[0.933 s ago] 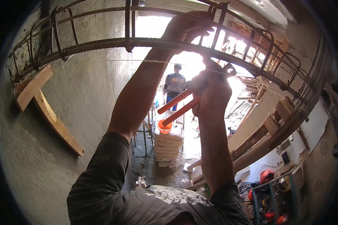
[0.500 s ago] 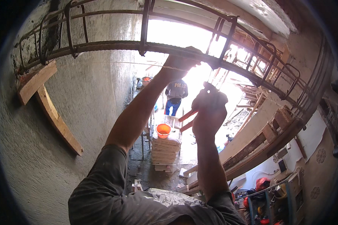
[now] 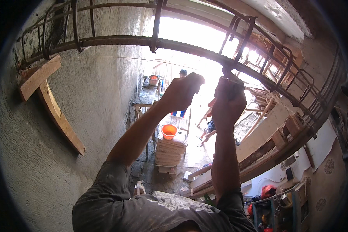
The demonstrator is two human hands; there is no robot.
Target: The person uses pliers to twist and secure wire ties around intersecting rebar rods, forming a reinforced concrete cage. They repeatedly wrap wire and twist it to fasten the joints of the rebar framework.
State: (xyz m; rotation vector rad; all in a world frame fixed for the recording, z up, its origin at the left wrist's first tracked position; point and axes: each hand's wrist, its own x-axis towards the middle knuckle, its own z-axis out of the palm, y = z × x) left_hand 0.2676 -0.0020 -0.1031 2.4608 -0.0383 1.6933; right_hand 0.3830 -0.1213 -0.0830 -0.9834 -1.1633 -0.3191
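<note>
A reinforcing-steel cage of ribbed bars and stirrups spans overhead. My right hand is raised just under its lower bar, closed round a pair of pincers. The jaws point up at the bar, near a stirrup; bright backlight hides whether they grip anything. My left hand is curled closed below the bar, apart from it and left of my right hand. What its fingers hold, if anything, is hidden. A thin string runs under the cage, behind my hands.
Wooden pieces prop the cage's left end at the rough wall. Below stand an orange bucket on stacked bags and another bucket on a platform. A timber beam slants at right. People stand farther below.
My left hand has come down off the bar and closed. My right hand has risen rightward, bringing the pincers to the bar; their spread handles are now hidden. The view has shifted slightly.
</note>
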